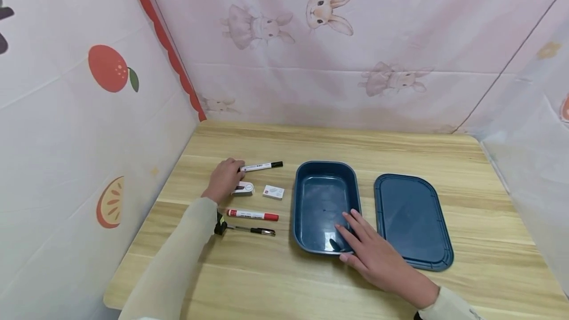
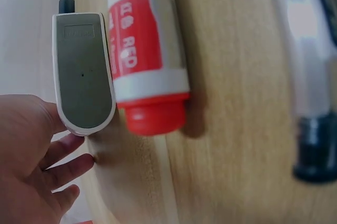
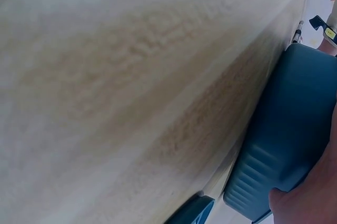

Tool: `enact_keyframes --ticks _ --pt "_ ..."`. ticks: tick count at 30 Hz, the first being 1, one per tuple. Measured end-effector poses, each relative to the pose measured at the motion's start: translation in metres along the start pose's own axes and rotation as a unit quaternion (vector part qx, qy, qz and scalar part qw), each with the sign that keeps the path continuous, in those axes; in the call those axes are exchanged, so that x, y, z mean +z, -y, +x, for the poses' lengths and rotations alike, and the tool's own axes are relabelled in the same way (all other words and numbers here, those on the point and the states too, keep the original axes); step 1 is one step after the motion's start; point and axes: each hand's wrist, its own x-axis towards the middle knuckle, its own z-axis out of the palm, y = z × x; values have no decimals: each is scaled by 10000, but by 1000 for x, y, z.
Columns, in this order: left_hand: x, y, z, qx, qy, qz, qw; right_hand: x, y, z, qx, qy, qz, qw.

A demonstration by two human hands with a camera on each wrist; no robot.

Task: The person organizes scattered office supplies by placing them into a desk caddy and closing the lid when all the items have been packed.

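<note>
At the far left of the table my left hand (image 1: pixel 225 180) pinches the left end of a white marker with a black cap (image 1: pixel 262 167). A small white and grey stapler (image 1: pixel 243 188) lies beside the fingers; in the left wrist view the stapler (image 2: pixel 84 74) hides the thumb and fingertips. My right hand (image 1: pixel 378 260) rests over the front right corner of a dark blue plastic box (image 1: pixel 326 204). Its fingers stretch over the rim, the thumb outside the wall. In the right wrist view the thumb lies at the box's outer side (image 3: pixel 295 124).
A small white box (image 1: pixel 273 192), a red marker (image 1: pixel 253 215) and a pen with a black grip (image 1: pixel 262 231) lie left of the blue box. Its flat blue lid (image 1: pixel 413 221) lies to the right. Printed cloth walls (image 1: pixel 284 78) stand behind the table and along both sides.
</note>
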Motion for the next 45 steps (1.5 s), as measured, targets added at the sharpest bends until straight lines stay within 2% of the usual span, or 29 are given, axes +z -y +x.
enact_keyframes --ticks 3,14,23,31,36,45 --pt "1 1 3 33 52 -79 9999 -1 -1 0 63 75 41 9999" --pt "2 11 11 -186 182 -314 9992 -2 -2 0 143 277 189 9993" --pt "-4 10 9 -474 329 -169 9982 1 -4 -2 143 188 342 9991" --pt "-9 -2 7 -518 75 -391 9979 0 -2 -1 153 242 252 9993" --pt "-15 -16 7 -344 -130 -560 9978 -1 -2 0 170 258 227 9993" --pt "-25 -49 4 35 -299 -453 9985 1 -2 0 79 108 172 9998"
